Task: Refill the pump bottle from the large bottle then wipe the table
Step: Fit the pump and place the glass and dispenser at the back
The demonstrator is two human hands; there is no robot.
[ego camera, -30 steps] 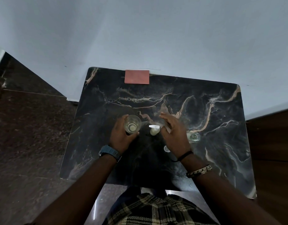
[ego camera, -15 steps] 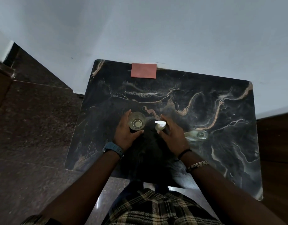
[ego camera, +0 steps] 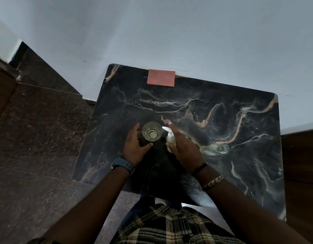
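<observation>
1. Pump bottle (ego camera: 170, 140): small, plastic, white pump head, nozzle pointing to 10 o'clock. It stands upright near the tabletop (ego camera: 222, 120) centre. Probably light and tippy, with a narrow base. Best hold is round the body below the collar, not the pump head, which looks likely to depress or swivel.
2. Large bottle (ego camera: 214, 149): clear and lying on its side at 3 o'clock of the pump bottle, apart from it, mouth pointing right. It looks like thin plastic or glass, I can't tell which. Smooth, so likely slippery if wet. Grip mid-body and stand it up before pouring.
3. Glass (ego camera: 151, 132): clear tumbler just beside the pump bottle at 9 o'clock, with a little liquid in the bottom. Rigid and fragile, so grip the wall, not the rim.
4. Left hand (ego camera: 135, 147): cupped round the glass's left and near side, thumb at 6 o'clock of it. The fingers look in contact, and the grip is loose.
5. Right hand (ego camera: 184, 148): fingers straight, palm-side against the pump bottle's right flank, steadying it rather than clamping. Thumb is near the bottle's base, and whether it wraps is unclear.
6. Cloth (ego camera: 161, 78): a red pad at the far edge, 12 o'clock, untouched. Wiping isn't started.
</observation>
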